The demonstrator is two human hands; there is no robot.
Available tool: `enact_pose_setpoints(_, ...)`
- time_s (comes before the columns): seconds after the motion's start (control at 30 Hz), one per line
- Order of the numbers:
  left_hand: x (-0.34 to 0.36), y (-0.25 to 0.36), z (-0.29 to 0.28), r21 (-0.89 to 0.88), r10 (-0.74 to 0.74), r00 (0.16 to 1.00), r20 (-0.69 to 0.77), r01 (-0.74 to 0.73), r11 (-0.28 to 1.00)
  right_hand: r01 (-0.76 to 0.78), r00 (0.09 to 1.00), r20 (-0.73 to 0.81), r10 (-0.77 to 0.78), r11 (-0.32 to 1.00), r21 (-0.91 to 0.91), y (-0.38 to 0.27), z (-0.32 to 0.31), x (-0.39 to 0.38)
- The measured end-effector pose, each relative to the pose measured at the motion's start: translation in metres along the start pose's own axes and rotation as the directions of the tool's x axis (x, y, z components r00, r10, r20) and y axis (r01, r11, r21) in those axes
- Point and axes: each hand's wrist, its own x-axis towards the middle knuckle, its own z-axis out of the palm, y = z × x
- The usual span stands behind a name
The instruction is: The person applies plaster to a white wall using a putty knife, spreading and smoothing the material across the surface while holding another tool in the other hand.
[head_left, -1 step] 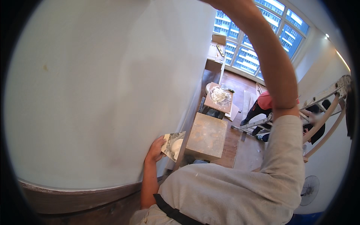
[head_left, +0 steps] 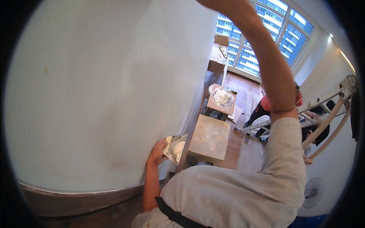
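Note:
My left hand [head_left: 156,152] is low beside the pale wall [head_left: 95,95], its fingers closed round the edge of a putty scraper [head_left: 175,148]. The scraper has a flat, smeared metal blade with a beige edge, and a lump of white putty [head_left: 178,147] lies on it. My right arm [head_left: 272,64] stretches up and across to the left towards the wall. The hand at its end is cut off by the upper edge, so its fingers and anything in them are hidden. A faint grey shadow falls on the wall below it.
To the right of the scraper stands a dusty box-like platform [head_left: 209,137]. Beyond it, a board [head_left: 224,99] carries more white putty. A stepladder [head_left: 323,98] leans at the right, with a person in a red top [head_left: 265,102] near it. A fan [head_left: 314,192] is lower right.
My right forearm and elbow have shifted slightly to the left, uncovering more of the person by the stepladder. My left hand and the scraper stay almost where they were.

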Motion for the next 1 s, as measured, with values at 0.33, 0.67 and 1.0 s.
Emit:
enact_pose_setpoints(0.33,0.003,0.002,0.009,-0.038,-0.019,0.999,-0.038,0.018,0.999,0.274,0.914,-0.207,-0.349,0.907,-0.318,0.272,0.144,-0.136)
enact_pose_setpoints(0.67,0.003,-0.007,-0.001,-0.15,-0.109,0.99,-0.087,0.095,0.984,-0.661,0.737,0.016,0.676,0.715,0.227,0.204,0.381,-0.501)
enact_pose_setpoints(1.0,0.011,0.003,0.014,-0.18,-0.127,0.988,-0.09,0.109,0.978,-0.72,0.002,0.411,0.911,-0.284,0.633,0.248,0.383,-0.444)
